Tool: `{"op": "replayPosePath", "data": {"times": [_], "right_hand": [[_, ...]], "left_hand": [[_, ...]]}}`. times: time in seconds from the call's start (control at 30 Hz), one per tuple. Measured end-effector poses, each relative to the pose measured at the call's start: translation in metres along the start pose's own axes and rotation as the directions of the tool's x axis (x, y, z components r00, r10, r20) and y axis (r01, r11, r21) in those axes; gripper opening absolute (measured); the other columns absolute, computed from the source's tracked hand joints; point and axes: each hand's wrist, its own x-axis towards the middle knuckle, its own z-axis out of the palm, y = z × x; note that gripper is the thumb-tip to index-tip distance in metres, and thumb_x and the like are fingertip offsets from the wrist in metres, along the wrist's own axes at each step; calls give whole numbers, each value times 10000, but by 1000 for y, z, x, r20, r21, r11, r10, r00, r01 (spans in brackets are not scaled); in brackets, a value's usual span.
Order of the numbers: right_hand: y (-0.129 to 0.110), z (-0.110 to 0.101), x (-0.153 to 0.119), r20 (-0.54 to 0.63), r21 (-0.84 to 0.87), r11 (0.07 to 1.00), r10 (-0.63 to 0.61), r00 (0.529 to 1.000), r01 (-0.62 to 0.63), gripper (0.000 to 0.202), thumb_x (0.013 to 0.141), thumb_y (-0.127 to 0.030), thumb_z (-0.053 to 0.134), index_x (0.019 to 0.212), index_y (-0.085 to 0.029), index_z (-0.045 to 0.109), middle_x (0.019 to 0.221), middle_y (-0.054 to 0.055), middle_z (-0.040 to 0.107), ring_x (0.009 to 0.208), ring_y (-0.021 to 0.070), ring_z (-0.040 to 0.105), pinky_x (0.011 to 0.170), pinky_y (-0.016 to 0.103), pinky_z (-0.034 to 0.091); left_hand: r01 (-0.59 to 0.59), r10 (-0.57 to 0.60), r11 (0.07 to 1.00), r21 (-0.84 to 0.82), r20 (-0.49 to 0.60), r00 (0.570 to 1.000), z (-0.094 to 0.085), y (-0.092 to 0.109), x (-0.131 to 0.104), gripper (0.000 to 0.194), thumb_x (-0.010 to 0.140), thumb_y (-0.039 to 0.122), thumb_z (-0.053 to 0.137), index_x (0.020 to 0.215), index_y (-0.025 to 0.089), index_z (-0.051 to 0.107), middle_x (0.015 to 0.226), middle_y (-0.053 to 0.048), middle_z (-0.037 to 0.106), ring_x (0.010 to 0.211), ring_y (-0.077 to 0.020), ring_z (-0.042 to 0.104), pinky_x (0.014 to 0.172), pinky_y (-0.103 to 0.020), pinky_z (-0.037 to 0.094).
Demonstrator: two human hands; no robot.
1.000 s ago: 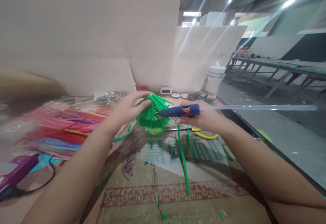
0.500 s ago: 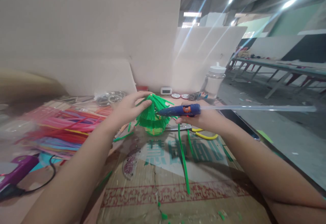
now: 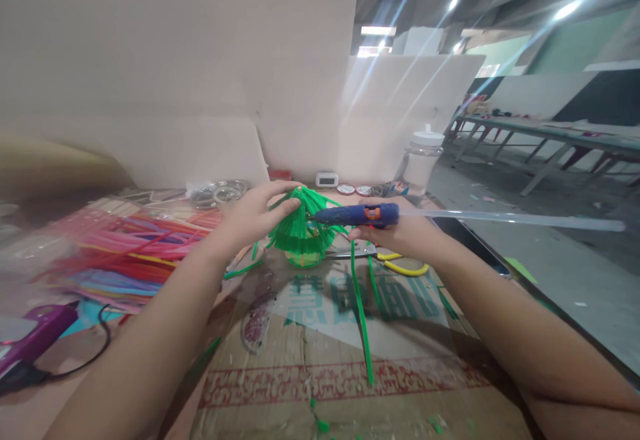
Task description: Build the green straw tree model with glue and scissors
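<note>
A cone-shaped green piece made of pipe cleaners [image 3: 295,230] stands on the work board, with a yellowish-green base under its rim. My left hand [image 3: 257,213] grips its upper left side, thumb and fingers near the peak. In my right hand [image 3: 395,227] is a blue hot glue gun [image 3: 355,215], its nozzle pointing left at the cone's right side. A long clear glue stick [image 3: 510,219] juts from its back. One green pipe cleaner [image 3: 360,313] hangs or lies below my right hand; whether the fingers hold it, I cannot tell.
Yellow-handled pliers or scissors [image 3: 403,265] lie under my right hand. Bundles of coloured pipe cleaners [image 3: 145,247] and a purple glue gun [image 3: 35,340] are on the left. Farther back stand a clear bottle [image 3: 423,160] and a small white clock [image 3: 327,179]. A dark phone-like slab [image 3: 473,247] lies at right.
The glue gun has tilted slightly, its nozzle shifting up along the cone and its glue stick's far end dipping. My left hand keeps its hold on the green cone.
</note>
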Motion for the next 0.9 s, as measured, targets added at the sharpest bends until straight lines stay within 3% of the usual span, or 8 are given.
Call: {"op": "replayPosePath", "data": {"times": [0.23,0.47,0.9], "right_hand": [[-1,0,0,4,-10,1000,4,1000,-4,320,761,-479,723,873,-182,687,734,18,632,621,136,486,579,273,370],[-1,1,0,-19,-33,999,29,999,-30,381,754,-454,728,1026,-188,708,685,6,619,592,136,471,558,266,354],[2,3,-1,-112,41,999,5,994,0,343,761,-434,714,1002,-191,716,715,14,654,625,143,538,578,273,414]], "left_hand": [[11,-11,1000,17,-1,1000,0,1,0,440,916,475,509,1202,170,646,1228,-85,672,1147,-241,601,1023,-354,443],[0,0,1000,-2,4,1000,0,1,0,436,921,459,512,1208,156,641,1241,-91,667,1160,-236,598,1029,-355,442],[-37,37,999,33,15,999,0,-1,0,442,925,477,500,1214,170,634,1242,-83,668,1167,-245,597,1032,-367,439]]}}
